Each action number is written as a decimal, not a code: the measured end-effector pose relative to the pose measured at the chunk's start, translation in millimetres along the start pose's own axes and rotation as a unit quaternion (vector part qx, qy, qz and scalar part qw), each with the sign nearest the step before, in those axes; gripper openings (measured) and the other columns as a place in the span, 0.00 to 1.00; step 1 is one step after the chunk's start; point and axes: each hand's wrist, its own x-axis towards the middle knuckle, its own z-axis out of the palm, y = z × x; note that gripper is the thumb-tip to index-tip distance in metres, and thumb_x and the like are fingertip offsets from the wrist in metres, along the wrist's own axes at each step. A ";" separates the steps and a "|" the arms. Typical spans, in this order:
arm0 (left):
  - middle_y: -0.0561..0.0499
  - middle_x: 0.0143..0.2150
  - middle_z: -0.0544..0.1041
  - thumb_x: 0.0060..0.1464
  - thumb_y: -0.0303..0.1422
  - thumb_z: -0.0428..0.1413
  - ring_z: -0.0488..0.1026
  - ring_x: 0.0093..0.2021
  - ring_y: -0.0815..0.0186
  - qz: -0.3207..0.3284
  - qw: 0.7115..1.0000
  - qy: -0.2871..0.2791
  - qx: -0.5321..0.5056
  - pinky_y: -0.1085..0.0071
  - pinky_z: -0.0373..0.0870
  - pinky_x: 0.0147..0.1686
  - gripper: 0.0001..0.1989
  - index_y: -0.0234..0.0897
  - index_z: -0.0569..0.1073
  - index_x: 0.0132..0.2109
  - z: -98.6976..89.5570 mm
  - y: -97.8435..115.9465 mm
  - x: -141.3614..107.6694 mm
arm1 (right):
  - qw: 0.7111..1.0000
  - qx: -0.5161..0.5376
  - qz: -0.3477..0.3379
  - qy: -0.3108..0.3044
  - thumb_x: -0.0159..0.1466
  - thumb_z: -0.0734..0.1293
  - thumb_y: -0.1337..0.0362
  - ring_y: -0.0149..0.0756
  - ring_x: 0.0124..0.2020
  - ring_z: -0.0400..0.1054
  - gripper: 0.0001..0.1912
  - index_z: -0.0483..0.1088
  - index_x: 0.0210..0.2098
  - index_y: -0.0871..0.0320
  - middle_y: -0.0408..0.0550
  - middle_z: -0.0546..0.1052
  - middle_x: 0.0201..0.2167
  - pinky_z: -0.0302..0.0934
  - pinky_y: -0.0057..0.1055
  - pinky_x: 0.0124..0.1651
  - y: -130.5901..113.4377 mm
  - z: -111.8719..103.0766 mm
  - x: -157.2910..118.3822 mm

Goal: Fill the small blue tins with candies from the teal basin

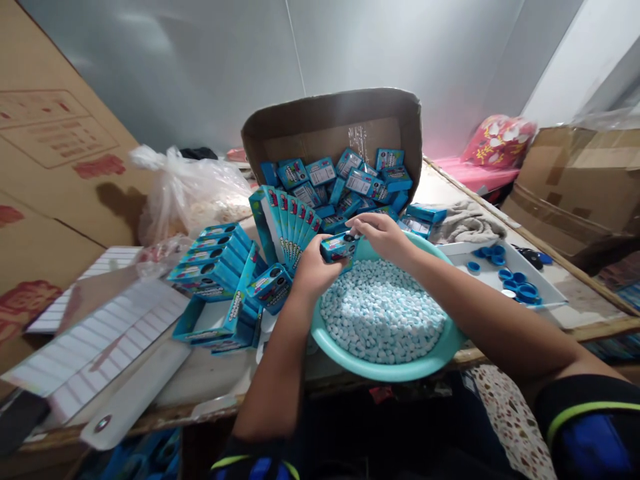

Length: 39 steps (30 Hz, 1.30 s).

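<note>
Above the basin, my left hand (316, 265) grips a small blue printed candy box (340, 247). My right hand (383, 235) reaches over the basin with its fingers bent together at the top edge of that box. Something small and pale shows by its fingertips, too small to name. Below both hands, a turquoise basin (395, 375) holds a heap of small white and pale blue candies (385, 313). Left of my left hand, another small blue box (270, 288) leans against display boxes (215, 320) with several small boxes stacked on them.
Behind the basin, an open carton (330, 100) holds many blue boxes. Printed cardboard pieces (295, 223) stand fanned before it. At right are a white tray (547, 293) with blue caps and a grey cloth (470, 223). A plastic bag (185, 193) and striped white sheets (105, 333) lie left.
</note>
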 end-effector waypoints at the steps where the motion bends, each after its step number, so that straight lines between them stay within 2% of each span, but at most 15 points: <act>1: 0.47 0.43 0.79 0.41 0.34 0.69 0.78 0.44 0.56 0.000 1.000 0.001 0.002 0.65 0.72 0.43 0.27 0.36 0.73 0.50 0.1 0.3 0.2 | 1.000 0.018 -0.002 0.005 0.64 0.63 0.58 0.39 0.37 0.73 0.14 0.78 0.38 0.59 0.49 0.80 0.33 0.65 0.35 0.42 0.6 -0.2 0.7; 4: 0.46 0.43 0.79 0.40 0.35 0.69 0.78 0.44 0.56 -0.005 1.000 -0.001 0.008 0.64 0.72 0.43 0.28 0.36 0.73 0.50 0.1 1.5 0.4 | 0.999 0.030 -0.021 0.010 0.63 0.63 0.62 0.37 0.37 0.72 0.13 0.76 0.41 0.58 0.48 0.79 0.34 0.66 0.35 0.42 2.1 -0.6 1.9; 8: 0.47 0.42 0.79 0.41 0.34 0.69 0.78 0.43 0.56 -0.005 1.000 -0.006 0.022 0.64 0.72 0.43 0.27 0.37 0.73 0.50 -0.4 1.2 -0.2 | 0.997 -0.062 -0.043 0.010 0.62 0.64 0.64 0.36 0.37 0.71 0.12 0.76 0.43 0.58 0.47 0.77 0.34 0.65 0.34 0.40 2.5 -0.3 0.6; 11: 0.46 0.43 0.79 0.41 0.34 0.69 0.78 0.44 0.55 -0.002 1.000 -0.009 0.028 0.64 0.72 0.44 0.27 0.38 0.72 0.50 -0.6 0.6 -0.5 | 0.995 -0.087 -0.039 0.006 0.61 0.66 0.65 0.35 0.35 0.70 0.12 0.76 0.43 0.57 0.46 0.76 0.34 0.66 0.33 0.38 2.9 0.0 -0.1; 24: 0.47 0.43 0.80 0.41 0.35 0.69 0.78 0.44 0.55 0.000 0.999 -0.018 0.033 0.64 0.73 0.43 0.27 0.38 0.73 0.51 -0.1 -1.4 -0.7 | 0.996 -0.084 -0.018 0.007 0.55 0.73 0.61 0.36 0.34 0.70 0.14 0.76 0.42 0.57 0.47 0.75 0.36 0.68 0.36 0.38 9.5 -0.9 1.3; 33: 0.47 0.43 0.80 0.41 0.33 0.67 0.78 0.44 0.55 0.011 0.999 -0.018 0.047 0.64 0.72 0.44 0.26 0.38 0.74 0.50 -1.8 3.3 -1.8 | 0.997 -0.076 -0.013 0.011 0.53 0.73 0.60 0.34 0.33 0.68 0.15 0.77 0.39 0.58 0.47 0.76 0.36 0.66 0.34 0.38 9.3 -1.7 1.4; 39: 0.47 0.42 0.80 0.40 0.33 0.68 0.78 0.44 0.55 0.016 0.999 -0.021 0.036 0.64 0.73 0.44 0.26 0.37 0.75 0.49 -2.6 3.3 -0.9 | 0.999 -0.045 -0.006 -0.008 0.54 0.72 0.56 0.33 0.30 0.67 0.15 0.75 0.36 0.59 0.44 0.74 0.30 0.62 0.31 0.33 14.5 -3.3 3.9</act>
